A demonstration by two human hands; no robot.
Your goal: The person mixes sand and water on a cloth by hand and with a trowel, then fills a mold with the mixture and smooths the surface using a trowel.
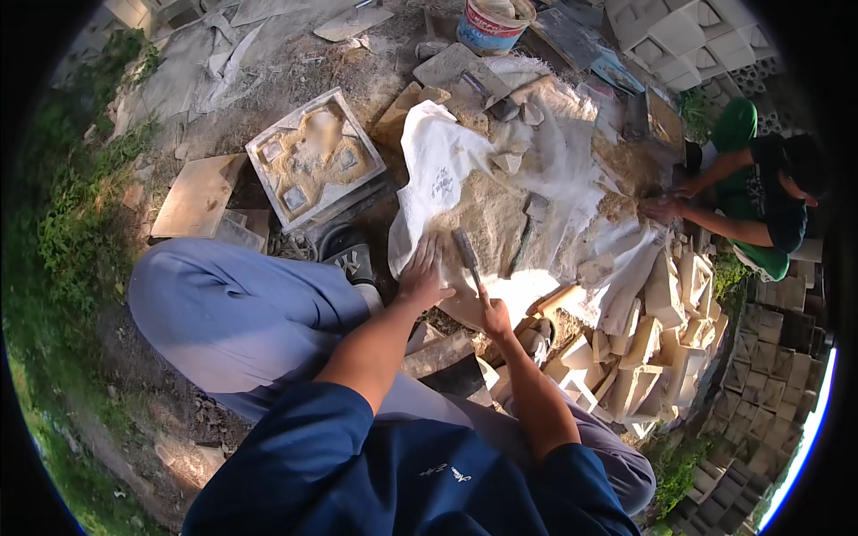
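Note:
My left hand [425,273] lies flat with its fingers stretched out on the near edge of a white sack sheet [429,170]. In my right hand [493,314] is a dark narrow-bladed hand tool [467,254], its far end over the sandy mix [487,210] heaped on the sheet. A second tool with a broad head [536,207] lies on that heap, just to the right. Left of the sheet, a square mould [264,183] sits tilted in view, with sandy material and small square blocks inside. The exact kind of the held tool cannot be made out.
Across the sheet at right, a co-worker [760,192] crouches with both hands in the sandy material. Broken block pieces [666,299] are piled at lower right. A labelled bucket [493,31] stands at the back. Flat boards [198,192] lie left, near my knee.

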